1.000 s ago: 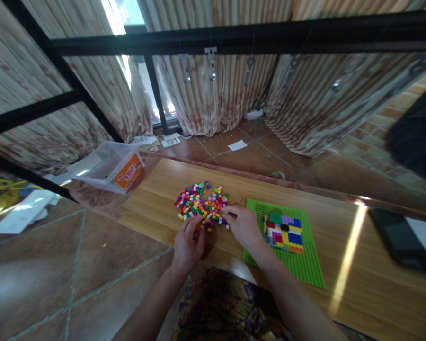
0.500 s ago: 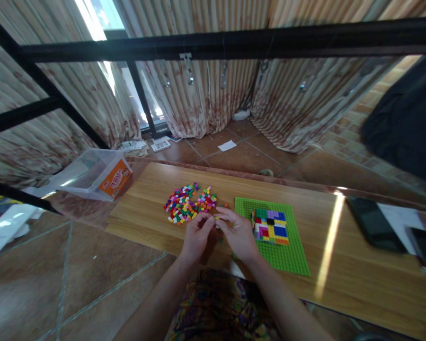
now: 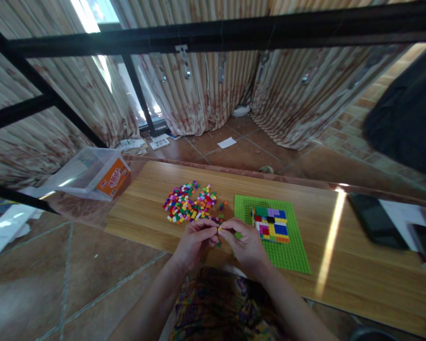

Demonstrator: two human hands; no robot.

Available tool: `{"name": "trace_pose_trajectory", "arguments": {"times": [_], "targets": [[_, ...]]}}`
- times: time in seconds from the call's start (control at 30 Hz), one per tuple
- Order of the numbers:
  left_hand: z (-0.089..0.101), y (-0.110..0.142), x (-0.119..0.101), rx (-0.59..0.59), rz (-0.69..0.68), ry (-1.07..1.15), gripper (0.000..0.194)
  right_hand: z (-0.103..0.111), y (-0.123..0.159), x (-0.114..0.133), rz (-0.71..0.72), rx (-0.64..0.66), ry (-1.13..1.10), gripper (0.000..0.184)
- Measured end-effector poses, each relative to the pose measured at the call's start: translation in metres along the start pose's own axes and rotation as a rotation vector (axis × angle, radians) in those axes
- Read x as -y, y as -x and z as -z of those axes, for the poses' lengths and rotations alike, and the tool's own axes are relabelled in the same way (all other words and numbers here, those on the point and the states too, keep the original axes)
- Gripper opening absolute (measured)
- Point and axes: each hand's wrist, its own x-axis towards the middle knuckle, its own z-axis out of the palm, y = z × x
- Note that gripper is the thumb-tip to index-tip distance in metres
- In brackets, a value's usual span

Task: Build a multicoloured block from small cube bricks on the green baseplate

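Both hands meet over the near edge of the table, between a loose brick pile and a green baseplate. My right hand pinches a small yellow toy brick between thumb and fingertips. Right beside it, my left hand is closed in a pinch, its fingertips almost touching the yellow brick; whatever lies in them is too small to make out. On the green baseplate stands a square block of many-coloured bricks with a black brick on top. The pile of small bricks lies just beyond my left hand.
A few loose bricks lie between pile and baseplate. A clear plastic bin with an orange label stands left of the wooden table. At the right lie a dark tablet-like object and paper. A black metal bar crosses the view ahead.
My hands have drawn slightly lower, toward me, uncovering several loose bricks behind them. The right fingers have curled in from a spread pose to a pinch. The block on the baseplate looks the same.
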Motion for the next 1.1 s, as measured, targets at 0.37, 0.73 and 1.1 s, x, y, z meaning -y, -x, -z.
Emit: {"name": "trace_pose_trajectory", "arguments": {"times": [0.37,0.73,1.1], "targets": [[0.014,-0.004,0.019,-0.026,-0.549,-0.964,0.008,0.074,0.048,-0.011,-0.234,-0.391,0.296,0.017],[0.014,0.000,0.032,-0.011,-0.677,-1.259,0.011,0.094,0.029,-0.028,-0.330,-0.437,0.683,0.024],[0.022,-0.002,0.040,-0.046,-0.716,-1.314,0.016,0.094,0.027,-0.027,-0.372,-0.503,0.622,0.024]]}}
